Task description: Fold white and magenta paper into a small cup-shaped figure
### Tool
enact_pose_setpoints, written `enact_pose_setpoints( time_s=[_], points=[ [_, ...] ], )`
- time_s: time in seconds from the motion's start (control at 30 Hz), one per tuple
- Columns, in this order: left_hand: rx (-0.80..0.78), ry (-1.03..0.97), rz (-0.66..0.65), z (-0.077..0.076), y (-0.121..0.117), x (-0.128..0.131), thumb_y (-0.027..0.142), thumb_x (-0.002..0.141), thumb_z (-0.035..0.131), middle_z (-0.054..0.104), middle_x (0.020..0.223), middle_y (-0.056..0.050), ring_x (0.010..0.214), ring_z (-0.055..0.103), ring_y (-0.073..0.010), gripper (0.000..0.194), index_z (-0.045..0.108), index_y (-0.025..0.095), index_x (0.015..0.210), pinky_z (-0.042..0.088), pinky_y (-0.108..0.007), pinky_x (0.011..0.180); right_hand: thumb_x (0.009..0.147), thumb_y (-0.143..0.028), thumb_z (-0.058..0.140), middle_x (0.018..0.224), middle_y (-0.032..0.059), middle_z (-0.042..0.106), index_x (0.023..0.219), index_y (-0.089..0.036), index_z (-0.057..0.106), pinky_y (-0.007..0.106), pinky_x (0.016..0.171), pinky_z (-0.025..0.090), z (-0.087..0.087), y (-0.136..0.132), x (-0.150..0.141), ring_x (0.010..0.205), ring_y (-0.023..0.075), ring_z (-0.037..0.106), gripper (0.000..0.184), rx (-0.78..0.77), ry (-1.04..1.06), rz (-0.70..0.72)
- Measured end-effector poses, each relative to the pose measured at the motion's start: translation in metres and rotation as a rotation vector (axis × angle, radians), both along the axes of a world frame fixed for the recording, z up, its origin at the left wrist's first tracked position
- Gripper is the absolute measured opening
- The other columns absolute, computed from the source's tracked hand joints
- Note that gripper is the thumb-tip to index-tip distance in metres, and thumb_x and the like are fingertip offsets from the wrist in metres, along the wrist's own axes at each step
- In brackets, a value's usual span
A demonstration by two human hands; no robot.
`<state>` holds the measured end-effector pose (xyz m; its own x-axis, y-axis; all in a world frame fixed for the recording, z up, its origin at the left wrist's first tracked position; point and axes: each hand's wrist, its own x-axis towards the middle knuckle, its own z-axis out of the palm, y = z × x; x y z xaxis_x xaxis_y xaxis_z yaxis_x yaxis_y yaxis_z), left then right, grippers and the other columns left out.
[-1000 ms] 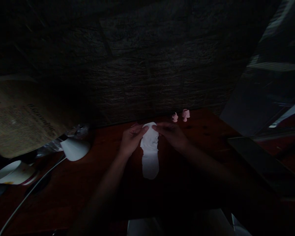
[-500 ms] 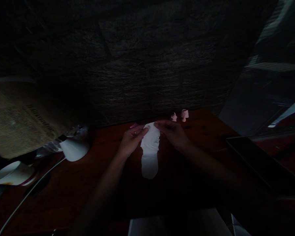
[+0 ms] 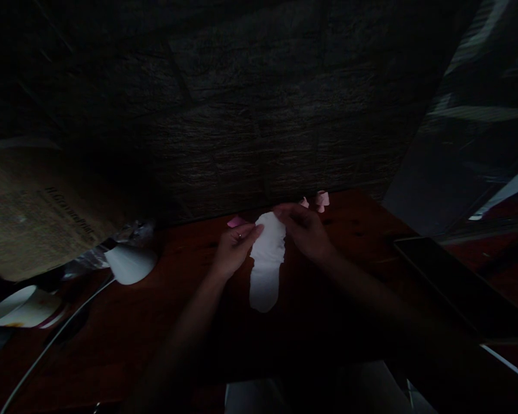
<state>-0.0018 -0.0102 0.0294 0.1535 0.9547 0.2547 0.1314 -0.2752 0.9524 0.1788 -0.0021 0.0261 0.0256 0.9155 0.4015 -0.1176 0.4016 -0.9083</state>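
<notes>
A long white crinkled strip [image 3: 266, 253], of paper or cloth, I cannot tell which, stretches toward me over the dark wooden table. Its upper part is ruffled at the sides and the near end is smooth and rounded. My left hand [image 3: 235, 247], with a ring on one finger, pinches its upper left edge between thumb and fingers. At the top right corner my right hand [image 3: 304, 230] is closed on the same strip, its fingertips partly in shadow. Just beyond my left hand lies a small pink piece [image 3: 236, 221].
Two small pink curled pieces, one [image 3: 322, 200] fully in view, stand near the wall. A dark flat tablet-like device [image 3: 457, 287] lies at right. At left are a white cone-shaped object [image 3: 132, 264] with a cable, a paper cup [image 3: 23, 307] on its side and a printed brown bag [image 3: 34, 207].
The strip's upper end has shifted slightly right and looks flatter and wider. My right hand has moved up a little, partly covering one pink piece; more of the left pink piece shows.
</notes>
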Motion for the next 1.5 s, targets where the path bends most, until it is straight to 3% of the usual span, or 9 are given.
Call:
enact_pose_setpoints(
  time_s=[0.1, 0.17, 0.4, 0.53, 0.7, 0.8, 0.97, 1.27, 1.5],
  points=[
    [-0.149, -0.073, -0.112, -0.0020, -0.0004, 0.0017, 0.052, 0.071, 0.082, 0.070, 0.080, -0.001, 0.068, 0.061, -0.0131, 0.043, 0.075, 0.016, 0.095, 0.046, -0.024, 0.063, 0.080, -0.050, 0.073, 0.079, 0.0001, 0.069, 0.114, -0.022, 0.069, 0.029, 0.065, 0.048, 0.0011, 0.0019, 0.0009, 0.068, 0.0138, 0.057, 0.044, -0.028, 0.038, -0.014],
    [-0.197, -0.099, -0.157, -0.0044, 0.0003, 0.0014, 0.050, 0.071, 0.083, 0.073, 0.084, -0.003, 0.069, 0.064, -0.0147, 0.043, 0.076, 0.016, 0.095, 0.049, -0.026, 0.066, 0.077, -0.052, 0.076, 0.079, -0.0007, 0.068, 0.122, -0.022, 0.065, 0.029, 0.063, 0.046, 0.0033, 0.0012, 0.0020, 0.065, 0.0131, 0.056, 0.055, -0.085, 0.068, 0.026],
    [-0.220, -0.213, -0.046, -0.0084, 0.0048, -0.0039, 0.043, 0.070, 0.085, 0.075, 0.080, -0.004, 0.066, 0.064, -0.0131, 0.033, 0.079, 0.016, 0.086, 0.049, -0.026, 0.064, 0.069, -0.052, 0.081, 0.066, -0.0014, 0.061, 0.082, -0.018, 0.075, 0.027, 0.058, 0.037, 0.0080, -0.0060, 0.0075, 0.062, 0.0118, 0.050, 0.037, -0.303, -0.217, 0.287],
    [-0.267, -0.255, -0.047, -0.0074, 0.0054, -0.0033, 0.041, 0.071, 0.085, 0.075, 0.082, -0.005, 0.067, 0.065, -0.0127, 0.033, 0.079, 0.015, 0.090, 0.050, -0.026, 0.065, 0.069, -0.047, 0.081, 0.066, -0.0020, 0.063, 0.076, -0.018, 0.075, 0.028, 0.064, 0.040, 0.0036, -0.0034, 0.0074, 0.064, 0.0118, 0.052, 0.031, -0.289, -0.226, 0.218],
    [-0.357, -0.256, -0.102, -0.0063, 0.0054, -0.0049, 0.039, 0.069, 0.087, 0.076, 0.085, -0.005, 0.069, 0.067, -0.0134, 0.034, 0.079, 0.016, 0.093, 0.052, -0.026, 0.066, 0.068, -0.043, 0.083, 0.080, 0.0005, 0.073, 0.078, -0.019, 0.076, 0.030, 0.074, 0.046, 0.0038, -0.0046, 0.0056, 0.076, 0.0146, 0.062, 0.026, -0.329, -0.079, 0.242],
    [-0.363, -0.205, -0.088, -0.0062, 0.0046, -0.0061, 0.038, 0.067, 0.088, 0.077, 0.086, -0.006, 0.069, 0.068, -0.0148, 0.034, 0.079, 0.016, 0.092, 0.052, -0.027, 0.065, 0.069, -0.043, 0.083, 0.080, 0.0016, 0.073, 0.080, -0.019, 0.078, 0.029, 0.069, 0.045, 0.0054, -0.0066, 0.0060, 0.073, 0.0138, 0.060, 0.026, -0.353, -0.039, 0.243],
    [-0.288, -0.186, -0.047, -0.0051, 0.0030, -0.0044, 0.043, 0.063, 0.089, 0.076, 0.080, -0.005, 0.067, 0.067, -0.0153, 0.036, 0.079, 0.015, 0.083, 0.051, -0.027, 0.064, 0.069, -0.046, 0.082, 0.065, -0.0016, 0.064, 0.076, -0.018, 0.077, 0.027, 0.058, 0.037, 0.0051, -0.0062, 0.0079, 0.061, 0.0107, 0.051, 0.029, -0.319, -0.151, 0.271],
    [-0.315, -0.242, -0.003, -0.0085, 0.0052, -0.0030, 0.042, 0.061, 0.091, 0.075, 0.074, -0.003, 0.060, 0.064, -0.0120, 0.035, 0.078, 0.015, 0.078, 0.047, -0.024, 0.058, 0.066, -0.047, 0.083, 0.065, -0.0022, 0.064, 0.071, -0.017, 0.074, 0.028, 0.063, 0.039, 0.0049, -0.0048, 0.0060, 0.061, 0.0110, 0.053, 0.031, -0.298, -0.144, 0.238],
    [-0.315, -0.245, -0.017, -0.0074, 0.0045, -0.0029, 0.046, 0.063, 0.089, 0.074, 0.073, -0.004, 0.059, 0.063, -0.0127, 0.039, 0.079, 0.015, 0.084, 0.048, -0.025, 0.056, 0.068, -0.046, 0.081, 0.060, -0.0026, 0.060, 0.064, -0.018, 0.069, 0.028, 0.060, 0.038, 0.0055, -0.0074, 0.0071, 0.059, 0.0114, 0.050, 0.030, -0.292, -0.274, 0.213]
  ],
)
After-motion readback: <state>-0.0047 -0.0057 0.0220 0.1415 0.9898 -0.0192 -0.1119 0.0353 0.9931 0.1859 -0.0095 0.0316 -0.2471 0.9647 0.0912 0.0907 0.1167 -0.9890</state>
